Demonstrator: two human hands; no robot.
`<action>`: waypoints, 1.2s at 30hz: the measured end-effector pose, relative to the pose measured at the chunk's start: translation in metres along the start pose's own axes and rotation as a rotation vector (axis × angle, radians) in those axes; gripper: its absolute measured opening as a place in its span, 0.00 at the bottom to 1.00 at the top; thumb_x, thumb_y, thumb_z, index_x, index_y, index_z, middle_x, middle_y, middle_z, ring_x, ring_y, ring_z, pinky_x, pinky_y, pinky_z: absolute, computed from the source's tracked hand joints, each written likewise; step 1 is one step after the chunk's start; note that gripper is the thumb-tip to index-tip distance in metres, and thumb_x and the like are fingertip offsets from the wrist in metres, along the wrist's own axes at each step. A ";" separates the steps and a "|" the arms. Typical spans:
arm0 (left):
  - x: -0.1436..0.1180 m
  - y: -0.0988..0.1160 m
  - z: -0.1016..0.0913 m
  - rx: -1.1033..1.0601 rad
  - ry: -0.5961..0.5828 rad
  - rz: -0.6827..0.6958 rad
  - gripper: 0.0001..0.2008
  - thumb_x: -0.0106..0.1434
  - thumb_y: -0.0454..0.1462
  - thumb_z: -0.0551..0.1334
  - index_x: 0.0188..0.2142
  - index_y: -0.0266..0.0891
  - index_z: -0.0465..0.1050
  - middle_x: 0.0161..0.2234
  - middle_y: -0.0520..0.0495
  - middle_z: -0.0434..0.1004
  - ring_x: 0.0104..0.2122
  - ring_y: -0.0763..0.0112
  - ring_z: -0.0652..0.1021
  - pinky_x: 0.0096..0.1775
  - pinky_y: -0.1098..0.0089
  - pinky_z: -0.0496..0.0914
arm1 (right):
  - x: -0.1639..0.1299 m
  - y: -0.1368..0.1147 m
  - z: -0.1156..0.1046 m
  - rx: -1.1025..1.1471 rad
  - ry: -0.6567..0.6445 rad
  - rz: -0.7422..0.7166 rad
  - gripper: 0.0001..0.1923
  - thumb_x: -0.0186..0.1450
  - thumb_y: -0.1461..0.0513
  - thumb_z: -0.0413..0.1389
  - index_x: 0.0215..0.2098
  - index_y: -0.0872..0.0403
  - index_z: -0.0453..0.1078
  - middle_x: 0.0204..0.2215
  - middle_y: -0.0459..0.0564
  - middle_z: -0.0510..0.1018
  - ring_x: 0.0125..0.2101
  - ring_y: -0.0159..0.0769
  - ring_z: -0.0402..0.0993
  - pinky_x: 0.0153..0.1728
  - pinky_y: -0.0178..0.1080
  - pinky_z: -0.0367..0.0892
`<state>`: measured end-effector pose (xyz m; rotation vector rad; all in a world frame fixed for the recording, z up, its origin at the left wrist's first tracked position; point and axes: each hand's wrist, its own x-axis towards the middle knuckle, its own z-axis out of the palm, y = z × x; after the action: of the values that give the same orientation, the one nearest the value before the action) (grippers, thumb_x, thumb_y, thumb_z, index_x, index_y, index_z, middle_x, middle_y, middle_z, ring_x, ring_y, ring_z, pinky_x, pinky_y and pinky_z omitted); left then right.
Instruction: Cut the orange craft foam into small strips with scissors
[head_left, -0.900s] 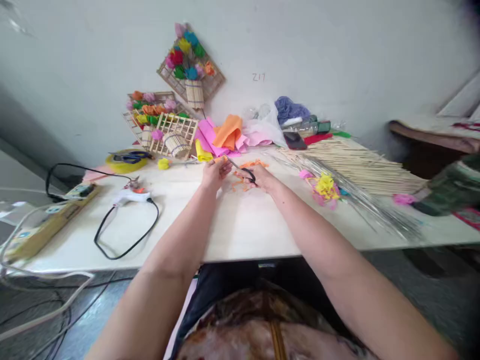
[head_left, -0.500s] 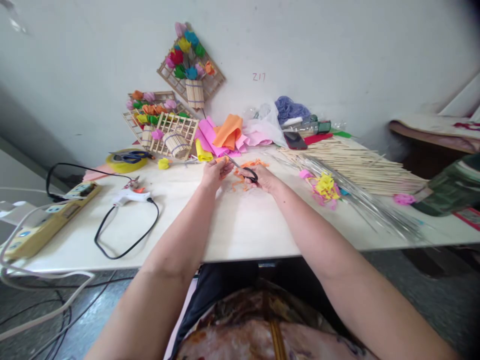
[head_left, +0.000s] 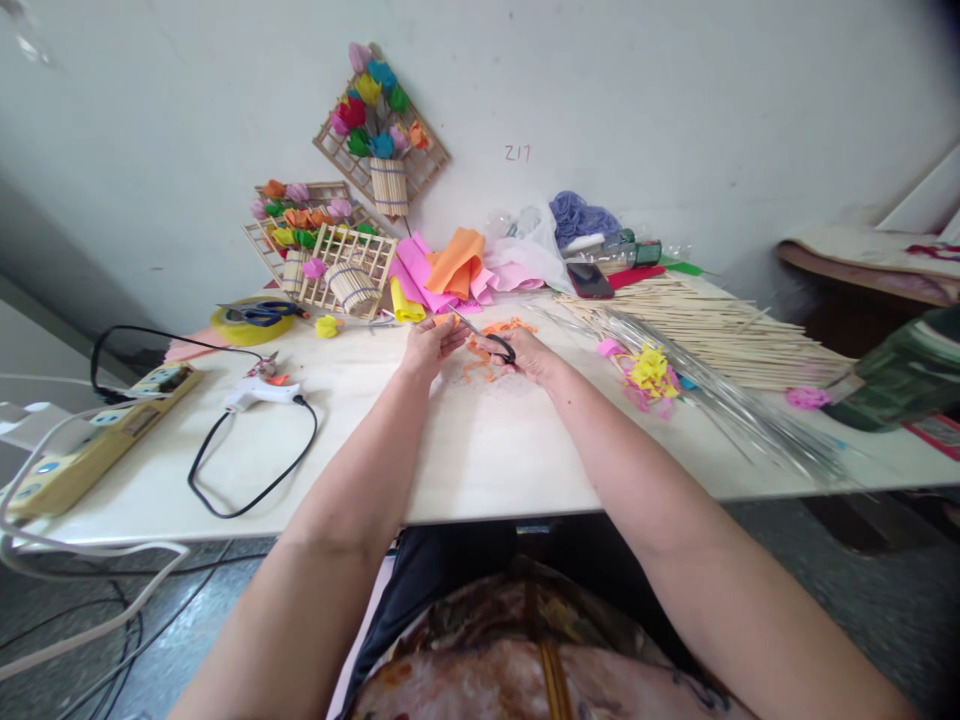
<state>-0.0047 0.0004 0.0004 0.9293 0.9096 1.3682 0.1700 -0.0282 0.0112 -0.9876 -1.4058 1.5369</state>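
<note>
My right hand is closed round the black handles of a pair of scissors, whose blades point up and left toward my left hand. Between the fingers of my left hand is a small piece of orange crepe paper, mostly hidden by the fingers. The blade tips lie close to this paper; whether they touch it I cannot tell. Orange paper scraps are scattered on the white table under and behind the hands.
Crepe paper sheets lie behind my hands. At left are a white glue gun, a power strip and blue-handled scissors on yellow tape. Bamboo sticks, wires and a green bottle occupy the right. Flower panels lean on the wall.
Both hands stay in nearly the same place, with the scissors and orange paper still held. The fingers of my left hand have shifted very slightly.
</note>
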 end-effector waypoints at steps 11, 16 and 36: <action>0.006 0.000 -0.006 -0.082 -0.017 -0.069 0.03 0.59 0.32 0.67 0.32 0.36 0.74 0.29 0.46 0.81 0.34 0.68 0.84 0.44 0.68 0.76 | 0.002 -0.001 0.002 -0.018 0.035 0.009 0.08 0.58 0.64 0.63 0.26 0.59 0.69 0.14 0.39 0.61 0.14 0.21 0.54 0.10 0.25 0.45; 0.004 0.002 -0.005 -0.086 0.050 -0.054 0.02 0.59 0.32 0.65 0.32 0.36 0.73 0.28 0.46 0.81 0.37 0.66 0.84 0.45 0.67 0.76 | -0.001 -0.003 0.005 -0.033 0.050 0.025 0.04 0.59 0.66 0.62 0.28 0.60 0.71 0.14 0.39 0.61 0.13 0.22 0.53 0.10 0.26 0.46; 0.003 -0.001 -0.001 -0.117 0.116 0.001 0.03 0.58 0.32 0.65 0.29 0.37 0.72 0.26 0.48 0.79 0.33 0.69 0.83 0.45 0.67 0.76 | 0.000 0.000 0.006 0.007 0.039 0.041 0.06 0.59 0.67 0.63 0.26 0.60 0.72 0.15 0.40 0.63 0.13 0.21 0.54 0.10 0.25 0.47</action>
<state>-0.0049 0.0035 -0.0005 0.7679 0.9057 1.4724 0.1642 -0.0303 0.0119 -1.0426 -1.3595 1.5429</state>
